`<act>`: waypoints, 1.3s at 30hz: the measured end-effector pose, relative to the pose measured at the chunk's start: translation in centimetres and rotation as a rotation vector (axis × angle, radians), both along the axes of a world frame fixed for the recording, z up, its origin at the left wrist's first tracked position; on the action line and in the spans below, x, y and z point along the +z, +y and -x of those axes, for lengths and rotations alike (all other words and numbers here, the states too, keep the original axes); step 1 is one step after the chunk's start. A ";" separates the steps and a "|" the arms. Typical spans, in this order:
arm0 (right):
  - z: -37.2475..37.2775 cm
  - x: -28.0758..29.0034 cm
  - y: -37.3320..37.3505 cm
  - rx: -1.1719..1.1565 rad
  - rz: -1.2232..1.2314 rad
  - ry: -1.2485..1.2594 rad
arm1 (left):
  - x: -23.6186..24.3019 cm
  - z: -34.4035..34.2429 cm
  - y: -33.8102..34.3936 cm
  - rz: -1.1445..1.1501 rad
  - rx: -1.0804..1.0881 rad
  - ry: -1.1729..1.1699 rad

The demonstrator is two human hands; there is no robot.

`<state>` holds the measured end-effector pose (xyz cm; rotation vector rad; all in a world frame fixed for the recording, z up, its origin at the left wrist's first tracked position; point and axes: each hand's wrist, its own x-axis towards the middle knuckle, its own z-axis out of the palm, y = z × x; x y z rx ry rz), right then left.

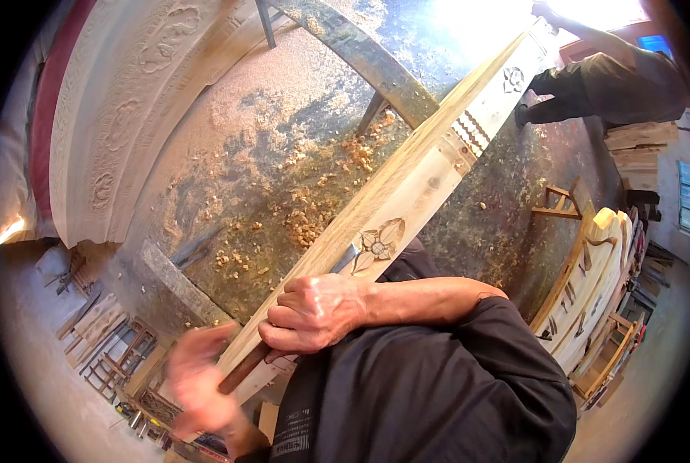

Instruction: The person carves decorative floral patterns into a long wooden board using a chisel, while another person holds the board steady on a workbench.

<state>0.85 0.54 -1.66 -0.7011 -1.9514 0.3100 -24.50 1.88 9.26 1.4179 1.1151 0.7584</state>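
A long pale wooden beam (431, 185) runs slantwise from my lap to the upper right. Carved into its face are a four-petalled flower (379, 241), a wavy band (470, 131) and a farther flower (512, 79). My right hand (312, 312) is closed round a chisel, lying across the beam. The chisel's metal blade (346, 258) points at the near flower; its dark wooden handle (245, 369) sticks out behind my fist. Beside the handle's end, my left hand (203, 382) is smeared by motion, so its grip is unclear.
Another person (630, 77) stands at the beam's far end. A curved bench (360, 58) stands beyond the beam, with wood shavings (306, 224) over the floor. A large carved panel (121, 108) leans at the left. Several carved boards (588, 285) stand at the right near a small wooden stool (559, 202).
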 end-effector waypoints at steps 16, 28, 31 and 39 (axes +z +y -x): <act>0.1 -0.3 0.5 -0.137 0.055 -0.069 | -0.1 -2.4 3.7 0.029 -0.062 -0.052; 0.4 0.1 1.5 -0.213 0.118 -0.007 | -0.2 -1.5 7.4 -0.063 -0.030 0.011; 0.4 0.3 1.5 -0.234 0.154 -0.026 | 1.1 -1.4 8.7 -0.065 0.045 0.004; 0.6 0.1 1.7 -0.244 0.111 0.024 | 1.4 -1.7 9.2 -0.188 -0.036 -0.050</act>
